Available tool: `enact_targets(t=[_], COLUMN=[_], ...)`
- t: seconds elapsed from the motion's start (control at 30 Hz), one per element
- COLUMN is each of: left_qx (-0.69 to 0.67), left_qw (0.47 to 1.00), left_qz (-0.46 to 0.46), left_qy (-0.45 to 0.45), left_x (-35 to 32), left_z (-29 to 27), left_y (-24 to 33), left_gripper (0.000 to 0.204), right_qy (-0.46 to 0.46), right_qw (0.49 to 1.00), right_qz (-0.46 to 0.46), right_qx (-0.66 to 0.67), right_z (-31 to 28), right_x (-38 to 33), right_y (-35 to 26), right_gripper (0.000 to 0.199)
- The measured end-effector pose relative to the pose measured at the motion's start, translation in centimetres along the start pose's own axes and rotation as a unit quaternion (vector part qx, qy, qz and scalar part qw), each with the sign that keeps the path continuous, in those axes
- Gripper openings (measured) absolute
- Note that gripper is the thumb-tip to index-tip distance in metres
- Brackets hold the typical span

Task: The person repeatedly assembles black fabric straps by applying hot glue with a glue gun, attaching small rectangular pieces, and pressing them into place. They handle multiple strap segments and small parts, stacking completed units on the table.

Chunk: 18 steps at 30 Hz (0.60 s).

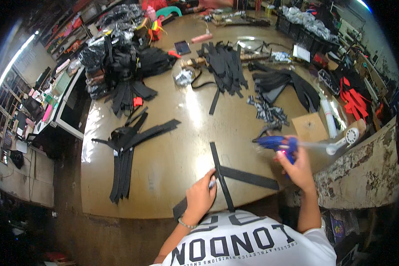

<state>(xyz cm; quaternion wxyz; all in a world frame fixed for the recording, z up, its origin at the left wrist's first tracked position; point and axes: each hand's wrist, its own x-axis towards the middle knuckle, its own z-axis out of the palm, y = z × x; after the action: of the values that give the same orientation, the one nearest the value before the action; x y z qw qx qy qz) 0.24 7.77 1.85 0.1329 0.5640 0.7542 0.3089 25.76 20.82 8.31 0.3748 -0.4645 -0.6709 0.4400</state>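
Observation:
My left hand rests at the table's near edge, fingers curled and pressing where two black straps cross. One black strap runs away from my body; another wide black strap slants to the right, and part of it lies under my hand. A small greyish piece shows by my left fingers, too small to name. To the right, my right hand is closed round a blue glue gun, raised above the table with its nozzle toward the left. A pale translucent glue stick sticks out behind the gun, blurred.
Black straps lie bundled at the left. Farther off are black strap piles, a heap of small grey-black pieces and bagged goods. A brown square board and a white reel stand at the right edge.

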Motion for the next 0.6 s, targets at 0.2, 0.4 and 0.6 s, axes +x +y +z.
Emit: enact_targets(t=[0.2, 0.4, 0.6], left_qx=[0.027, 0.023, 0.022], left_qw=[0.999, 0.999, 0.999], left_qz=[-0.021, -0.001, 0.015], left_qy=[-0.005, 0.022, 0.038], left_x=[-0.3, -0.3, -0.2], left_z=[0.8, 0.9, 1.0], left_y=[-0.7, -0.7, -0.7], left_gripper=[0.037, 0.033, 0.033], right_qy=[-0.181, -0.232, -0.238], right_qw=[0.976, 0.959, 0.951], right_qz=[-0.081, -0.097, -0.098], right_qx=[-0.095, -0.13, -0.174], right_z=[4.9, 6.5, 7.1], right_x=[1.9, 3.3, 4.1], right_y=[0.0, 0.2, 0.0], right_gripper=[0.053, 0.052, 0.052])
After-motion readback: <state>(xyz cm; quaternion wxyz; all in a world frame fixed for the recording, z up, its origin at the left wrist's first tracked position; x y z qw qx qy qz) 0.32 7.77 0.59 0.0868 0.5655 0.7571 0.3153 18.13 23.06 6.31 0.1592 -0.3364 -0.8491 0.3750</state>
